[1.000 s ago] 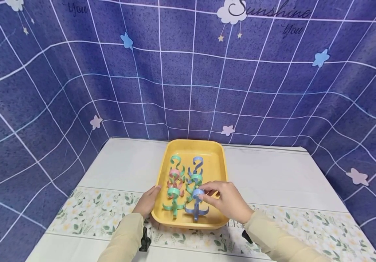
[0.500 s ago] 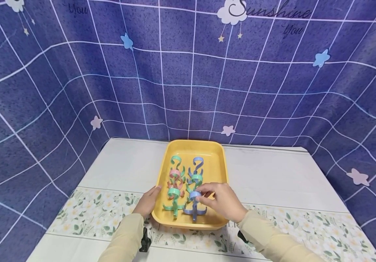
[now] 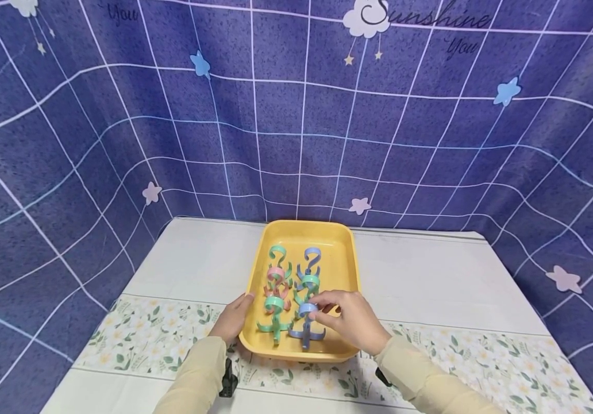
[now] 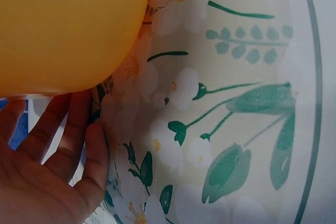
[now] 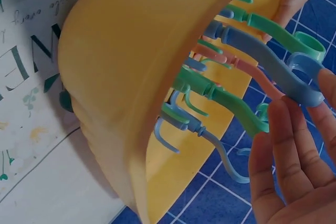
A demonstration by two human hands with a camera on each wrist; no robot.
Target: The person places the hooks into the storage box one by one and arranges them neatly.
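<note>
In the head view, my right hand (image 3: 355,322) pinches the curved top of a blue four-claw hanging hook (image 3: 307,333) at the near right of a yellow tray (image 3: 350,270). The right wrist view shows its fingers round the curved end of that blue hook (image 5: 302,85). Beside it, at the near left, stands a green hook (image 3: 276,322). Behind them are a pink hook (image 3: 276,276), another green hook (image 3: 310,282), and a green hook (image 3: 277,251) and a blue hook (image 3: 312,255) farthest back. My left hand (image 3: 233,317) touches the tray's left side, its fingers fairly straight.
The tray stands on a white tabletop (image 3: 420,276) with a floral band (image 3: 462,356) along the front. A blue gridded cloth (image 3: 296,144) with stars hangs behind and at both sides.
My right hand has shifted slightly left with the blue hook, bringing it a little nearer the green hook on its left. The left hand and the tray have hardly moved.
</note>
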